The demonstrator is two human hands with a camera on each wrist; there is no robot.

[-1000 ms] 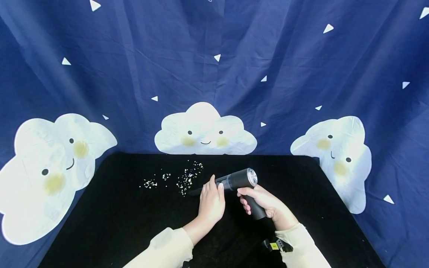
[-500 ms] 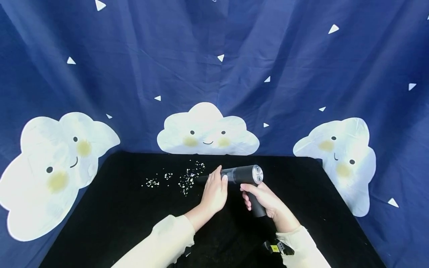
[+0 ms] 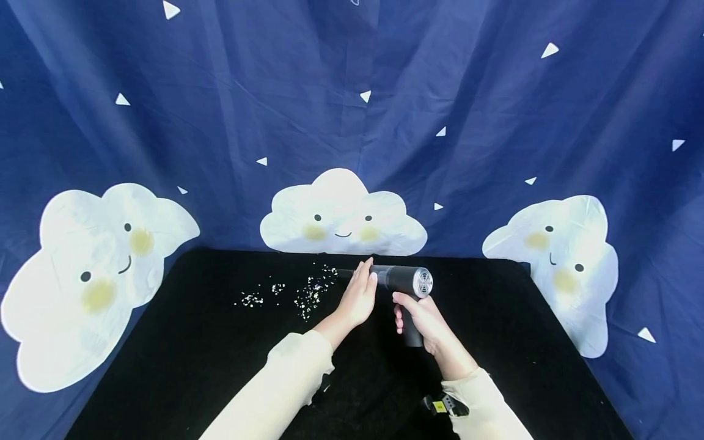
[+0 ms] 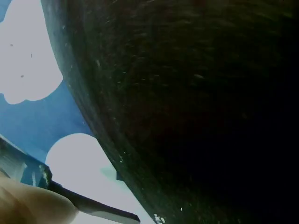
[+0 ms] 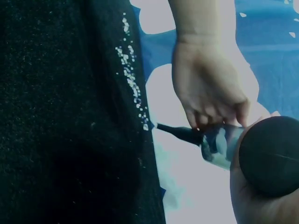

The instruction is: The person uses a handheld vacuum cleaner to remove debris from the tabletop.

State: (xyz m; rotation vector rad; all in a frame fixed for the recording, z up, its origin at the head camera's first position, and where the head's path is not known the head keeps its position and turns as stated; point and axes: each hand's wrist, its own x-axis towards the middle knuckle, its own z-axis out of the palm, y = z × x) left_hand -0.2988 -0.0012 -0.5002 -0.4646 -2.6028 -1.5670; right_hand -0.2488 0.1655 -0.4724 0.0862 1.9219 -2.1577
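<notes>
A black handheld vacuum with a clear front section points left at the back of the black table. My right hand grips its handle, which hangs down below the barrel. Near the front, my left hand holds the clear section between fingers and thumb; the right wrist view shows the palm side of this left hand. The narrow nozzle reaches past the fingers, its tip beside a scatter of white bits. In the left wrist view only a fingertip and part of the nozzle appear.
Smaller clusters of white bits lie farther left on the black table. A blue curtain with white clouds rises directly behind the table's back edge. A dark device with a yellow label sits by the right cuff.
Both hands have moved the vacuum farther back, toward the curtain. Its nozzle has gone from the front of the main scatter to its back right end. The head view has shifted slightly.
</notes>
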